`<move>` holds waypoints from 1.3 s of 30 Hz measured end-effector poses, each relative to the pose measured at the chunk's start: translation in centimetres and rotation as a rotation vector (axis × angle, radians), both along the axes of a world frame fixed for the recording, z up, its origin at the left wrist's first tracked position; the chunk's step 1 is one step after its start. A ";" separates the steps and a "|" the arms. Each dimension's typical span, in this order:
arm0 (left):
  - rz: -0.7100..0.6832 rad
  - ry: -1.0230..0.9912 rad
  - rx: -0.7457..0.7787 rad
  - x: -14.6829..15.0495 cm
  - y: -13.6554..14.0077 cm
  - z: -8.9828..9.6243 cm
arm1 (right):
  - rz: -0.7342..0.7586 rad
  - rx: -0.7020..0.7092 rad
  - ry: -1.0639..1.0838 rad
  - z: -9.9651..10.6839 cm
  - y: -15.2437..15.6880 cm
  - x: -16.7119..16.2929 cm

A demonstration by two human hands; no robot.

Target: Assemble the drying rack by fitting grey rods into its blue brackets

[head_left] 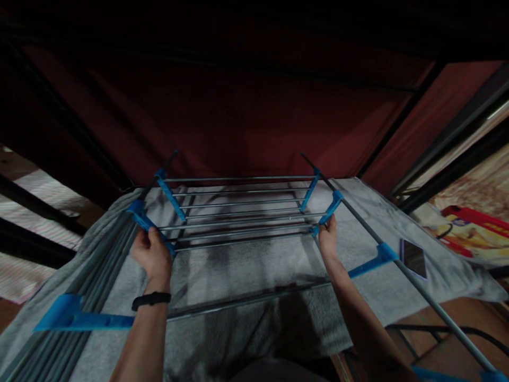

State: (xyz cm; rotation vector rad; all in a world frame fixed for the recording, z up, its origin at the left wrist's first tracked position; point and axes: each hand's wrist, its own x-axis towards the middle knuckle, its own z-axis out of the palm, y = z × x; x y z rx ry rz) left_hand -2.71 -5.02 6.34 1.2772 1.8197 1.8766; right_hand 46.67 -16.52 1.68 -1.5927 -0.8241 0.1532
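Observation:
A rack of grey metal tubes point(242, 202) with blue plastic brackets lies on a light grey cloth in front of me. My left hand point(152, 253), a black band on its wrist, grips the blue bracket point(139, 215) at the rack's left side. On the opposite side, my right hand point(328, 237) has its fingers closed around the lower end of another blue bracket point(331, 208). Several cross tubes span the space between both hands. Nearer to me are a left blue bracket point(66, 314) and a right blue bracket point(384, 254), both apart from my hands.
Several loose grey tubes point(89, 286) lie bundled along the left. A phone point(413, 258) rests on the grey cloth point(242, 270) at right. Beyond it is a red and yellow package point(479, 231). A dark red panel point(246, 116) with black frame bars stands behind the rack.

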 end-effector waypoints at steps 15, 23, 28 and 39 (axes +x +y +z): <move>0.088 0.041 -0.054 -0.3 0.5 -0.8 | -0.043 0.022 0.056 -0.2 -0.1 0.3; 0.090 0.045 -0.095 -0.2 0.3 -0.7 | -0.051 -0.001 0.037 -0.5 -0.4 0.4; 0.072 0.027 -0.060 0.0 0.0 -0.7 | -0.013 0.007 0.021 -0.6 -0.6 0.6; -0.022 0.051 -0.108 0.2 -1.5 -1.1 | 0.085 -0.055 0.010 -3.7 -1.3 2.1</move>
